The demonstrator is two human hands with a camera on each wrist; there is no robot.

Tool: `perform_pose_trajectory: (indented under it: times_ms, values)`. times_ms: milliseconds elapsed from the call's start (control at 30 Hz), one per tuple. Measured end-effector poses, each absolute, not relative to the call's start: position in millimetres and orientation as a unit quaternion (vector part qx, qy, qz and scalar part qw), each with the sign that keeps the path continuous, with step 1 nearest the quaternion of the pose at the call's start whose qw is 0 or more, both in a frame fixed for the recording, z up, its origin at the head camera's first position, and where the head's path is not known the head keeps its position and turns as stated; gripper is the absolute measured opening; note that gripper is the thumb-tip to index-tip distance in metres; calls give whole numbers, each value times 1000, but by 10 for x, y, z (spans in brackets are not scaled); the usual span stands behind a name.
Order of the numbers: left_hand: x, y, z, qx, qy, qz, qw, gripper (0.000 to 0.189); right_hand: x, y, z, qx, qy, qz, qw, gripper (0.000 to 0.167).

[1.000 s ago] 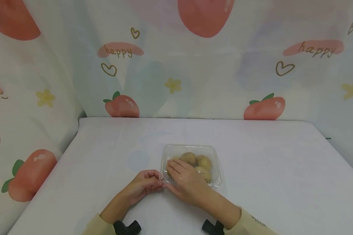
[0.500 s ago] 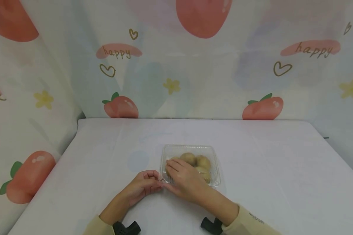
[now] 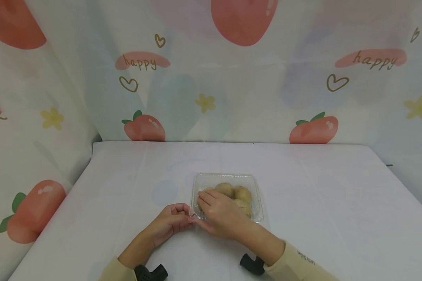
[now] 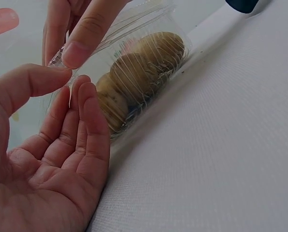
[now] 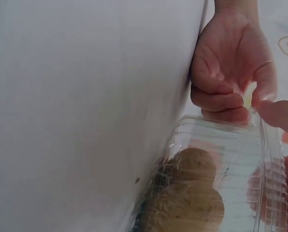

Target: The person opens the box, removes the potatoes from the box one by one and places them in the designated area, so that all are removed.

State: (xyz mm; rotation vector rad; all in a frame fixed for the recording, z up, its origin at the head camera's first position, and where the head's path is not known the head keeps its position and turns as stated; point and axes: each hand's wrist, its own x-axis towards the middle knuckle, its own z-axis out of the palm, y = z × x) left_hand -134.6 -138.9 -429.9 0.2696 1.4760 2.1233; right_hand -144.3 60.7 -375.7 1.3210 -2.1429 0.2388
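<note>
A clear plastic clamshell box (image 3: 201,180) lies on the table with several brown potatoes (image 3: 225,189) inside. At its near left corner my left hand (image 3: 168,224) pinches the rim between thumb and fingers, palm turned up in the left wrist view. My right hand (image 3: 225,214) rests across the top of the box, its fingers stretched over the lid and covering part of the potatoes. Its thumb (image 4: 86,38) presses on the same corner, right beside the left thumb. From the right wrist view, the ribbed lid edge (image 5: 274,193) and the left hand (image 5: 233,60) at the corner show.
A white cloth covers the table (image 3: 320,195) around the box. Behind and to the left hangs a curtain (image 3: 249,86) printed with fruit, hearts and flowers. Dark wrist-mounted devices (image 3: 151,272) sit at both sleeves near the front.
The view shifts very slightly. Both hands stay at the near left corner of the box, with almost no motion.
</note>
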Motion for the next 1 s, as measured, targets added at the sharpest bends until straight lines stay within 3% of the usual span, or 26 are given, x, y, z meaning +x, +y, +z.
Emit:
perform_pose_trajectory:
  times_ms: [633, 1000]
  values:
    - [-1360, -1409, -4326, 104, 550, 784, 268, 8, -1507, 608, -3708, 546, -779, 22, 306, 41]
    - [-1347, -1401, -4322, 109, 544, 791, 256, 9, -1532, 610, -3734, 570, -713, -122, 390, 42]
